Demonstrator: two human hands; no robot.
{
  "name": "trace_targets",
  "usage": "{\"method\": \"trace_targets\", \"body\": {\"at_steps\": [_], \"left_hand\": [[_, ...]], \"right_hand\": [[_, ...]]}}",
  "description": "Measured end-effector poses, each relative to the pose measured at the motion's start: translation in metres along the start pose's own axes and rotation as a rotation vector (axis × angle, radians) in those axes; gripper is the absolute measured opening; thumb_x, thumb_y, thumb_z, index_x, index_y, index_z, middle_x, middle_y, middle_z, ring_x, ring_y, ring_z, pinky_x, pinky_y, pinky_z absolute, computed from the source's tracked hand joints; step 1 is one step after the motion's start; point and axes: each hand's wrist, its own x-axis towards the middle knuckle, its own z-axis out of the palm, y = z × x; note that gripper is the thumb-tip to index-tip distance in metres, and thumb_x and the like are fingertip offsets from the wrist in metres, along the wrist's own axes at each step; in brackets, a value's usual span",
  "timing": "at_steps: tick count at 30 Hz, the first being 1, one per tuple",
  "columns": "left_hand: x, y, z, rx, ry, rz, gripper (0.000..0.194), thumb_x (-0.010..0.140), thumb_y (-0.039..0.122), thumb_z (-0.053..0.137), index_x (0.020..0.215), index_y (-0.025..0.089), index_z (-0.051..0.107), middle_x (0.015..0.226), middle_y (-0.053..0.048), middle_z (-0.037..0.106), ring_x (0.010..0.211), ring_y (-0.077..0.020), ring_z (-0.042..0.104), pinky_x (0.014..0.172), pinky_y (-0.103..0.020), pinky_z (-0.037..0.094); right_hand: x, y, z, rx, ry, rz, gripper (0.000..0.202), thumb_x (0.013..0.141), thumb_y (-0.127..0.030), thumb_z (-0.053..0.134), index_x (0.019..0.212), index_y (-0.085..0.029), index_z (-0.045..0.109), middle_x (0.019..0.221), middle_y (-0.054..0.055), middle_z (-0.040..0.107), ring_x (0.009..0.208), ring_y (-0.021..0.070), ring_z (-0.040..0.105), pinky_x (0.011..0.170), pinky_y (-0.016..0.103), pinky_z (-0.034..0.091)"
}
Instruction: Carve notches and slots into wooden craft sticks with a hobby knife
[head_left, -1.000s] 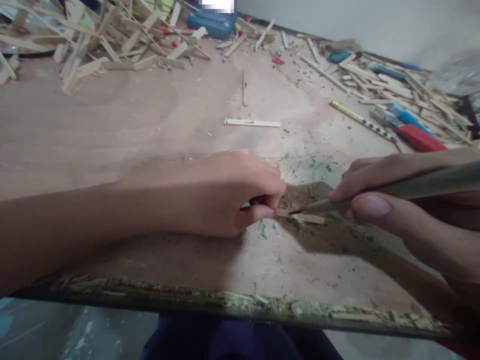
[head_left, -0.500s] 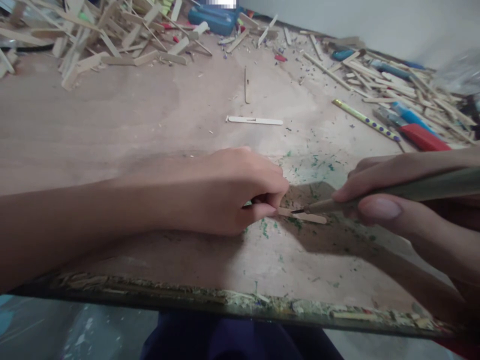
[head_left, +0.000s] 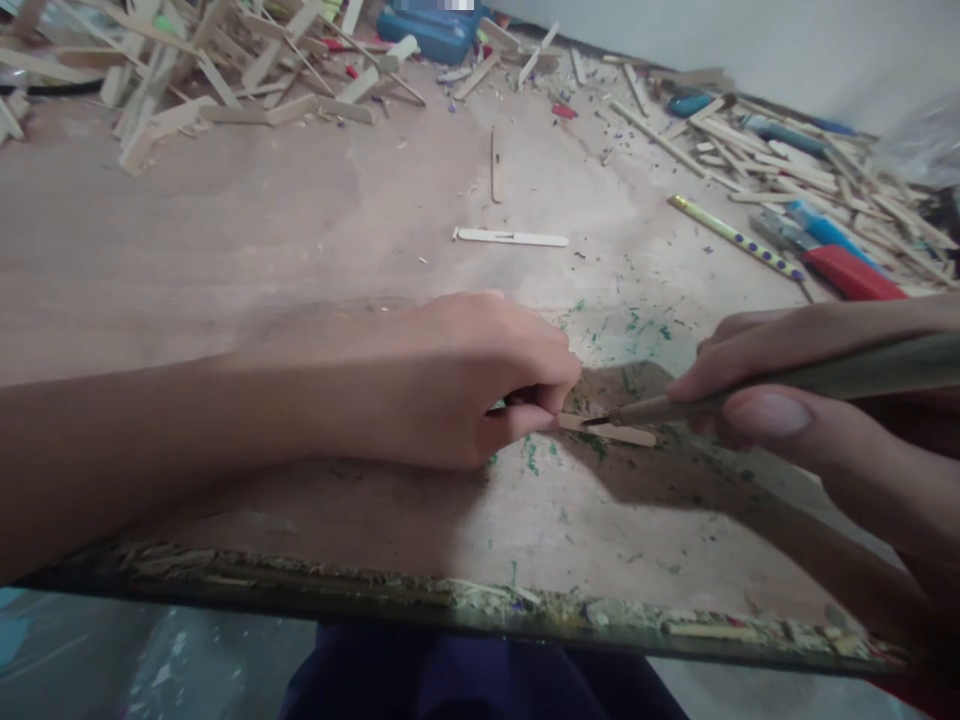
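Note:
My left hand (head_left: 502, 380) rests on the wooden tabletop, fingers curled, pinching the left end of a craft stick (head_left: 634, 436). The stick's rounded right end sticks out past the fingertips and lies low against the board. From the right, my right hand (head_left: 817, 400) grips a slim tool (head_left: 870, 370) with a greenish handle and a paler tapered neck. Its thin dark tip meets the stick close to my left fingertips; I cannot make out the tip's exact kind. Green flecks are scattered around the stick.
Beyond my hands lie a pale craft stick (head_left: 514, 237) with a slit and a thin stick (head_left: 495, 165). A patterned pencil (head_left: 735, 237) and a red-ended tool (head_left: 855, 273) lie at right. Wood-strip piles (head_left: 795, 160) fill the back corners. Debris lines the near edge (head_left: 555, 610).
Both hands keep their grips on the stick and the tool, with hardly any movement. The camera view has shifted very slightly.

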Motion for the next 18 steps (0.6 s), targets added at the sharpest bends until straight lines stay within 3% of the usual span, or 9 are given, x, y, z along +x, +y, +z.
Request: {"method": "trace_targets", "body": {"at_steps": [9,18], "left_hand": [[-0.004,0.001,0.000,0.009,0.022,-0.010,0.028,0.120,0.012,0.068,0.097,0.022,0.080,0.096,0.001,0.083,0.095,-0.0192,0.075,0.095,-0.037,0.050],[-0.004,0.002,0.001,0.017,0.022,-0.020,0.027,0.120,0.014,0.067,0.099,0.023,0.080,0.099,0.002,0.083,0.097,-0.0205,0.075,0.098,-0.037,0.050]], "right_hand": [[-0.003,-0.010,-0.002,0.023,-0.015,0.097,0.026,0.132,-0.046,0.075,0.114,-0.037,0.092,0.107,0.000,0.091,0.086,0.0148,0.083,0.066,0.033,0.066],[-0.011,-0.002,-0.004,0.006,0.033,0.067,0.026,0.133,-0.045,0.073,0.116,-0.037,0.091,0.104,0.000,0.090,0.087,0.0167,0.086,0.066,0.034,0.070]]}}
